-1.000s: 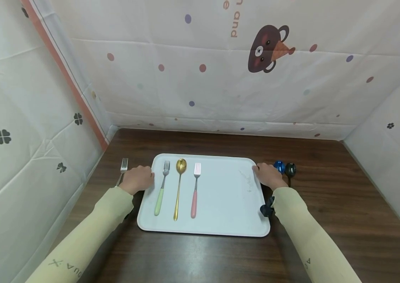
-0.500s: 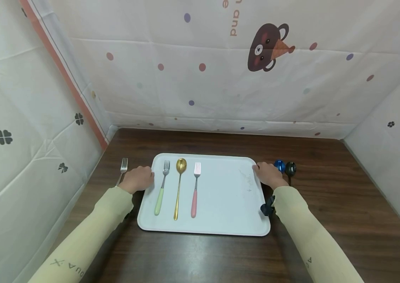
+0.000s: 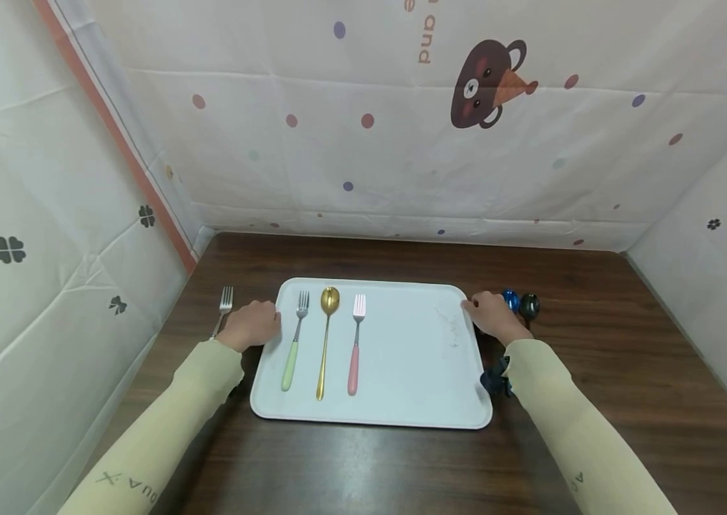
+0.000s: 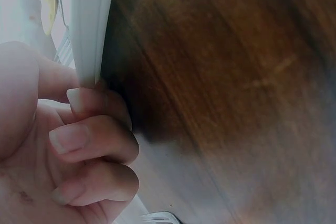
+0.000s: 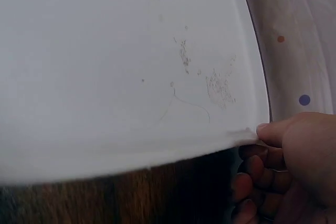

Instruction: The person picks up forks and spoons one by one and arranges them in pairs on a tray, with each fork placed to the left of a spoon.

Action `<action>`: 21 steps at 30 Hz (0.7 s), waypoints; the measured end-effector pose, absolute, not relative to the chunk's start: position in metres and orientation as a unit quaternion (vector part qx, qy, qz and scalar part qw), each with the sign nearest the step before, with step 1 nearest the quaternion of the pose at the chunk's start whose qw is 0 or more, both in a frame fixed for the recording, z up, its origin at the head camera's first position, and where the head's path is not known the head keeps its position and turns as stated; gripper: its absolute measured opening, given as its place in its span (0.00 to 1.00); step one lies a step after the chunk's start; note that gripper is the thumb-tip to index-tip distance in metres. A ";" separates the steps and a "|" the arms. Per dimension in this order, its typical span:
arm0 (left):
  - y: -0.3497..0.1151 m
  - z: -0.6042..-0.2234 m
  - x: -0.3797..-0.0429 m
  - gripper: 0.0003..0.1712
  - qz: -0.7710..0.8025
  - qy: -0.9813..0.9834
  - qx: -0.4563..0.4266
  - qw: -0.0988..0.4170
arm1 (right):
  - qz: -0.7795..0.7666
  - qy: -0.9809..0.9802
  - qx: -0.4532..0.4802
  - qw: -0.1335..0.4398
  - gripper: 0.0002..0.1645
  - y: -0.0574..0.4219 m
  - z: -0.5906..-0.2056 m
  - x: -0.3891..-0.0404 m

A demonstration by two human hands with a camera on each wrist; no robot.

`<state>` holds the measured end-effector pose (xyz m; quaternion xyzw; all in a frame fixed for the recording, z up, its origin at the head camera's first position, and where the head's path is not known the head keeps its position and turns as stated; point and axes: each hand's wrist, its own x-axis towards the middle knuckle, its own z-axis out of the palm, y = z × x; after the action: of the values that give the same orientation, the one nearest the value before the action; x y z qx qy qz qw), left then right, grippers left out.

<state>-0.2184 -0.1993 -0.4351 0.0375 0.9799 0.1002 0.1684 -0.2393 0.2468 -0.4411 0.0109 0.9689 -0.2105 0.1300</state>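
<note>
A white rectangular tray [image 3: 421, 343] lies on the table. On its left half are a fork with a green handle [image 3: 289, 365], a gold spoon [image 3: 329, 300] and a fork with a pink handle [image 3: 353, 368]. My left hand [image 3: 250, 325] grips the tray's left edge, fingers curled at the rim in the left wrist view. At the far right corner my right hand [image 3: 495, 315] pinches the rim. In the right wrist view its thumb [image 5: 270, 131] rests on the corner while the other fingers curl below. The tray's underside is hidden.
Left of the tray lies another fork [image 3: 226, 300], partly behind my left hand. A blue spoon [image 3: 511, 300] and a black spoon [image 3: 530, 307] lie beyond my right hand. Printed cloth [image 3: 241, 143] walls the brown table [image 3: 595, 322] at the back and sides.
My right hand and forearm have shifted slightly to the right at the tray's corner. The left hand, tray and cutlery stay nearly where they were; the head view has tilted slightly.
</note>
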 end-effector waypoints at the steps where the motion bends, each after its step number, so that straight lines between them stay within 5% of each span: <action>1: -0.199 -0.435 -0.219 0.22 0.100 0.980 0.038 0.169 | -0.213 0.968 0.010 0.128 0.24 0.248 -0.440 -0.239; 11: -0.198 -0.434 -0.219 0.22 0.103 0.980 0.041 0.166 | -0.222 0.973 -0.004 0.057 0.25 0.270 -0.432 -0.232; 21: -0.200 -0.433 -0.219 0.23 0.101 0.980 0.038 0.170 | -0.188 0.979 0.017 0.083 0.26 0.296 -0.421 -0.221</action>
<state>-0.2192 -0.1995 -0.4334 0.0378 0.9795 0.1013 0.1699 -0.2211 0.2955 -0.4214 0.0170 0.9786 -0.1876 0.0830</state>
